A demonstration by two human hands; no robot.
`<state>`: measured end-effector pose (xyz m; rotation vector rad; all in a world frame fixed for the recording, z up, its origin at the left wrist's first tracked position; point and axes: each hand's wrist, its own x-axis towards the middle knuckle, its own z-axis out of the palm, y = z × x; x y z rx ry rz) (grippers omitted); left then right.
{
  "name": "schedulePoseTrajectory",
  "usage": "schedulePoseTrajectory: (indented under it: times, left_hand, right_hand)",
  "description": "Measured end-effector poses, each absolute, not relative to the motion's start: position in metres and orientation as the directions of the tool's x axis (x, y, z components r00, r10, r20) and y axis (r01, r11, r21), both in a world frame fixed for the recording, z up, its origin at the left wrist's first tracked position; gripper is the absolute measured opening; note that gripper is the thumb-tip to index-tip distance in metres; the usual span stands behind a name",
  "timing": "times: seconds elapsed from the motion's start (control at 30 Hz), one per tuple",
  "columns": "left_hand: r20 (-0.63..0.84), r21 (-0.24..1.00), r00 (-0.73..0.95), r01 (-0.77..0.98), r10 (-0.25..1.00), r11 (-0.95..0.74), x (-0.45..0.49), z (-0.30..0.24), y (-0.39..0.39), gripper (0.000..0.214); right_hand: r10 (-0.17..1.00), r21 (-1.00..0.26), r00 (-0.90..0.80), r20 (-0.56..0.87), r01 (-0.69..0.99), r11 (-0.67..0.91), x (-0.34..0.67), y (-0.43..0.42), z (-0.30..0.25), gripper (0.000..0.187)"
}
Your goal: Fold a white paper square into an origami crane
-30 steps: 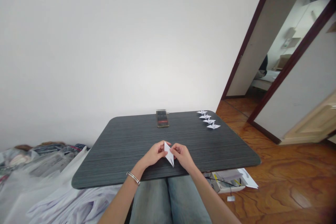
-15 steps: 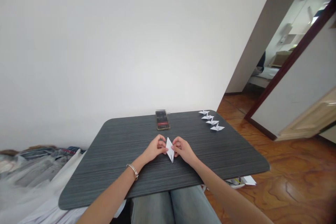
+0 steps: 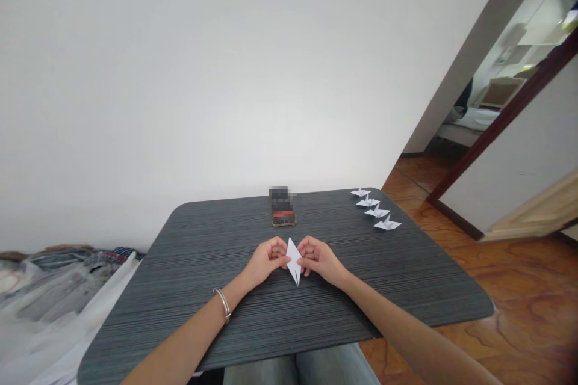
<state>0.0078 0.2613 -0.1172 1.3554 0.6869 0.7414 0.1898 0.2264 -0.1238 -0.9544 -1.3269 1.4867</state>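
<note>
1. Since the earlier frame, our forearms reach farther over the near edge of the dark grey wood-grain tabletop (image 3: 189,289).
2. White pointed folded paper (image 3: 293,260): mid-tabletop, long axis near-to-far, pinched between our left hand (image 3: 266,260) and right hand (image 3: 320,258), equally near.
3. Four small white folded-paper cranes (image 3: 376,212): far right corner.

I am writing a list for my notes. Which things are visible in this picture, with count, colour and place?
folded paper: one, white, pinched between both hands over the table
paper figures: four, white, row at the table's far right
dark object: one, black with red band, partly blurred, table's far middle
table: one, dark grey
cloth pile: one, white and grey, left of the table
floor: brown wood, right
bracelet: one, silver, left wrist
left hand: one, on the paper's left edge
right hand: one, on the paper's right edge
</note>
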Motion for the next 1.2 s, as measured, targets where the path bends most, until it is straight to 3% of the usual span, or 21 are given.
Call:
schedulePoseTrajectory:
  times: [0.43,0.6,0.87,1.2]
  left_hand:
    - [-0.026,0.989,0.632,-0.095,0.775,0.111,0.005,-0.116,0.263,0.030]
    - [-0.042,0.984,0.617,-0.112,0.785,0.141,0.006,-0.118,0.263,0.028]
    - [-0.061,0.987,0.562,-0.091,0.825,0.135,0.007,-0.112,0.262,0.027]
    - [-0.082,0.986,0.505,-0.084,0.859,0.143,0.009,-0.110,0.258,0.027]
  right_hand:
    - [0.967,-0.978,-0.243,-0.073,-0.172,-0.117,0.185,0.229,-0.116,0.031]
    - [0.989,-0.988,-0.129,-0.069,-0.126,-0.085,0.172,0.233,-0.119,0.027]
    - [0.983,-0.994,-0.179,-0.030,-0.095,-0.048,0.167,0.233,-0.124,0.023]
    - [0.999,-0.995,-0.030,0.017,-0.095,0.014,0.171,0.234,-0.122,0.016]
